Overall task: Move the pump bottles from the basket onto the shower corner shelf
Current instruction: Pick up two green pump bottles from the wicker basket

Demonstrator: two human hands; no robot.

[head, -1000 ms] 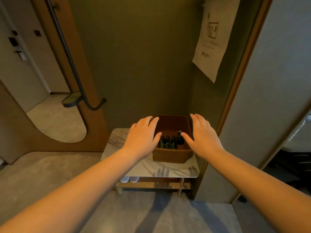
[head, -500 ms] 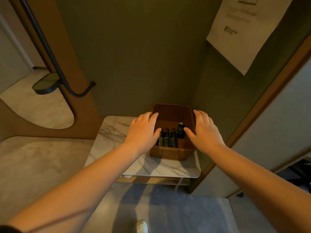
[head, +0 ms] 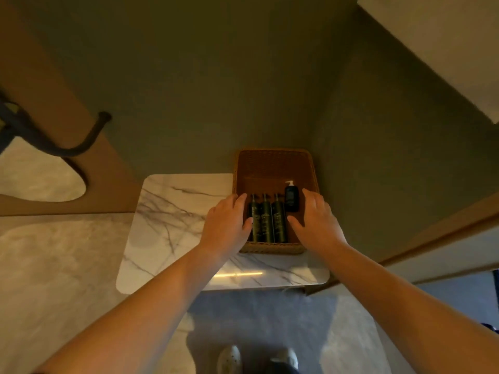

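Pump bottles (head: 266, 221): three tall dark ones lie side by side in the near half of the basket (head: 272, 163), pump heads pointing far. A shorter dark bottle (head: 291, 198) with a white pump lies just right of them, set a little farther back.
Basket position: brown woven, on the far right corner of the marble table top (head: 172, 217), against the green wall (head: 229, 76).
Left hand (head: 226, 225): mine, over the basket's left rim, fingers straight and together, thumb spread towards the leftmost tall bottle. Nothing gripped. Contact with rim or bottle: cannot tell.
Right hand (head: 314, 220): mine, over the basket's right side, fingers extended just beside the shorter dark bottle, thumb angled towards the rightmost tall one. Nothing gripped.
Surroundings: paper sheet (head: 445, 44) on the wall at far right; dark curved rail (head: 81, 148) at left; my shoes (head: 229, 360) at the near edge.
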